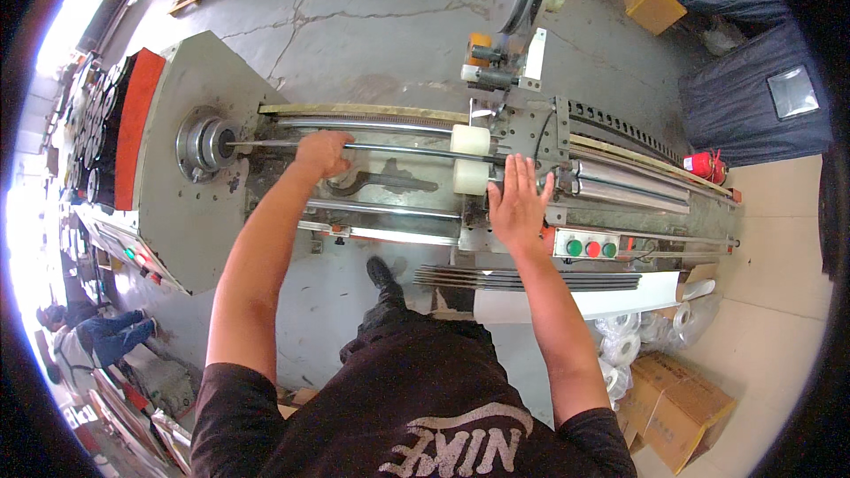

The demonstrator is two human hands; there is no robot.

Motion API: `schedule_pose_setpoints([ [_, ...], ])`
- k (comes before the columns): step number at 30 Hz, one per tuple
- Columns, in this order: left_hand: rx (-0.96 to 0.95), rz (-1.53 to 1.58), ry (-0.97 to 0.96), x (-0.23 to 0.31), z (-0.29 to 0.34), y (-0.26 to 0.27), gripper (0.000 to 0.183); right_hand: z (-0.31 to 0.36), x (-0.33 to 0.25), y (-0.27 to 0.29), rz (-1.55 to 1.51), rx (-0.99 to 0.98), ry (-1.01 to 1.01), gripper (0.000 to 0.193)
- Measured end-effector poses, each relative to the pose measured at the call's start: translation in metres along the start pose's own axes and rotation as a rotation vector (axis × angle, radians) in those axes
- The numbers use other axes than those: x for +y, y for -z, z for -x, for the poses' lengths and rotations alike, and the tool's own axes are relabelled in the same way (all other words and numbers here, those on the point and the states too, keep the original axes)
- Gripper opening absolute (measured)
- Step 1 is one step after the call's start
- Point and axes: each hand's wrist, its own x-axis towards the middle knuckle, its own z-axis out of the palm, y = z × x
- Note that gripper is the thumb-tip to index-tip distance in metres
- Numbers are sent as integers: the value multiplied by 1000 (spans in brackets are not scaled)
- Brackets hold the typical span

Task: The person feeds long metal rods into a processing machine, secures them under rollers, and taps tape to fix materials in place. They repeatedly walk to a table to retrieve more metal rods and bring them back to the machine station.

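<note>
A long thin metal rod point(403, 151) runs from the round grey chuck point(210, 143) at the left of the machine to the white cylindrical roller point(471, 159). My left hand point(320, 157) is closed around this rod, a short way right of the chuck. Just right of the roller, my right hand point(521, 202) lies with its fingers stretched out over the carriage point(540, 128), by the rod's right end. Whether the palm touches the rod I cannot tell. Below the rod, a dark open-ended wrench point(390, 182) rests on the machine bed.
A button box point(586, 245) with green and red buttons sits on the near right rail. Several dark rods point(531, 280) lie nearer me. At the right are a red fire extinguisher point(705, 166) and a cardboard box point(677, 407). Another person point(102, 336) is at the lower left.
</note>
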Motion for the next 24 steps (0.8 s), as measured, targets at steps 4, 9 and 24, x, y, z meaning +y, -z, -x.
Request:
schedule_pose_setpoints([
  [4, 3, 35, -21, 90, -10, 11, 52, 0, 13, 2, -44, -22, 16, 67],
  [9, -18, 81, -76, 162, -28, 6, 56, -1, 14, 5, -87, 8, 80, 65],
  [24, 164, 131, -2, 46, 15, -3, 50, -32, 30, 26, -142, -5, 108, 53],
])
